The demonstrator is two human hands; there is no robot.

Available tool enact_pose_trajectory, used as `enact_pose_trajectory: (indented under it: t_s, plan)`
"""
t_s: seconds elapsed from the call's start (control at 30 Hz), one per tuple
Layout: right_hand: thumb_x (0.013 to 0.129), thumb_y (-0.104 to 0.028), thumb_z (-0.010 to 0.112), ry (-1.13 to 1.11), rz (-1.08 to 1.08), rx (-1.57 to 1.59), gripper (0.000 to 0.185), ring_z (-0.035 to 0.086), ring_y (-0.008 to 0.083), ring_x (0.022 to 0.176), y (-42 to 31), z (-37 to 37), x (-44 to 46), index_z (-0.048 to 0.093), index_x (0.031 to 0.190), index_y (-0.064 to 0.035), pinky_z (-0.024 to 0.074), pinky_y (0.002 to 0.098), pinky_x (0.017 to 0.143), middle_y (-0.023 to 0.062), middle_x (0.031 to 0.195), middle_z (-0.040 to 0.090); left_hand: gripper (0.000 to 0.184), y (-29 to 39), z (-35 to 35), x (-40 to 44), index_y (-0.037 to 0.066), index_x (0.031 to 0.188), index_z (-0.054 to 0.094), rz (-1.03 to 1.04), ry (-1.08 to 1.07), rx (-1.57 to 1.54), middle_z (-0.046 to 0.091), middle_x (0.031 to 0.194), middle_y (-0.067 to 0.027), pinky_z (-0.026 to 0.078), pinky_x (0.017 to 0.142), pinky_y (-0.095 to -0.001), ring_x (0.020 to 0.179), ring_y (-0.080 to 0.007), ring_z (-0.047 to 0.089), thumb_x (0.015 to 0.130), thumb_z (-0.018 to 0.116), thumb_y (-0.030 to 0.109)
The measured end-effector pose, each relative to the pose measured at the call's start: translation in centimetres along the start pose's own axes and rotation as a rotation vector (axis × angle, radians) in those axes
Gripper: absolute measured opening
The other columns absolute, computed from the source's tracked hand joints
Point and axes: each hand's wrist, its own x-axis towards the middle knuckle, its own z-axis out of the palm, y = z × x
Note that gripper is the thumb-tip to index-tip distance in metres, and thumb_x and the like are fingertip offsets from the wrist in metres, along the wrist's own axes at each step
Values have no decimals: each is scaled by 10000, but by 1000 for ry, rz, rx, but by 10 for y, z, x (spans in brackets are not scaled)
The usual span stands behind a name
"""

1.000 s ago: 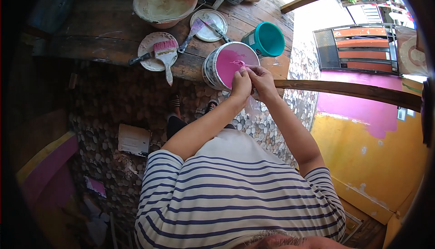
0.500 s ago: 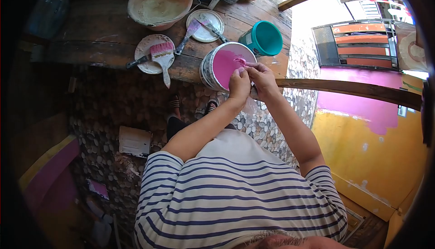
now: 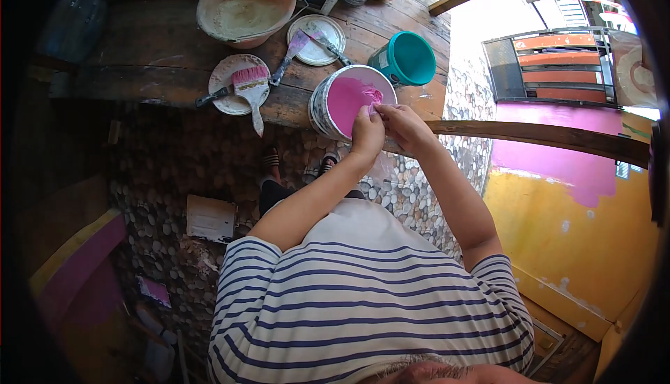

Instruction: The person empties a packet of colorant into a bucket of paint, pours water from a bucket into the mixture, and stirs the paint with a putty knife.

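Observation:
Both my hands meet over the near right rim of a white bucket (image 3: 321, 108) containing pink paint (image 3: 344, 101). A crumpled, pink-coated thing (image 3: 372, 94), perhaps a thin plastic bag, sticks out past my fingertips over the paint. My left hand (image 3: 368, 133) is closed, thumb and fingers pinching it. My right hand (image 3: 408, 129) is also closed, its fingertips pressed against the left ones at the same piece. Their grip hides most of it. Just beyond the bucket stands a teal bucket (image 3: 412, 59).
On the wooden table (image 3: 157, 70) lie a wide pink-stained brush (image 3: 250, 87) on a round lid (image 3: 222, 77), a putty knife (image 3: 289, 56) and another lid (image 3: 328, 31). A pinkish basin (image 3: 209, 17) stands behind. A wooden rail (image 3: 530, 136) runs along the right.
More of the pink crumpled piece shows spread above my fingertips. My right hand's fingers have drawn in slightly towards me; my left hand has barely moved.

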Motion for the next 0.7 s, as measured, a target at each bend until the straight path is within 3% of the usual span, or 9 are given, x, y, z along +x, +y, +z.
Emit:
enact_pose_trajectory:
  t_s: [0.2,0.27,0.4,0.47,0.6,0.7]
  plan:
    - [976,-197,568,43,-55,-73,273,658,161,772,3,-2,6,657,1020,58,536,296,719,90,900,681,291,-4,-6,1,18,1149,570,59,-49,144,605,820,-66,441,465,-297,613,-118,572,1040,399,226]
    - [976,-189,562,36,-67,-92,262,660,162,764,11,-10,18,660,1004,53,537,298,711,93,889,683,325,3,-7,-6,-44,1113,593,103,-27,207,660,1003,-284,502,834,-474,959,-453,639,988,439,214]
    - [977,-155,543,50,-91,4,222,659,168,720,7,9,12,654,962,36,537,293,667,89,840,680,337,11,-9,-16,-42,1128,590,71,-26,306,647,1042,-295,491,862,-496,995,-464,621,977,444,222]
    - [978,-147,540,48,-86,28,209,657,172,715,5,13,18,649,955,31,536,292,657,86,827,676,347,8,-6,-17,-32,1136,594,257,68,377,675,986,-200,491,825,-426,916,-350,656,1013,423,244]
    - [975,-116,531,18,-23,87,171,651,179,715,1,9,33,634,964,20,540,295,649,81,795,659,351,5,-5,-16,-37,1125,593,287,95,350,665,1034,-238,486,831,-446,974,-404,643,1008,423,247]
    - [972,-91,519,-11,-20,109,153,654,182,739,-5,10,32,627,971,16,544,302,650,67,778,642,348,17,-11,-23,-43,1114,592,128,5,385,647,1065,-269,479,844,-459,1022,-420,626,1003,427,243]
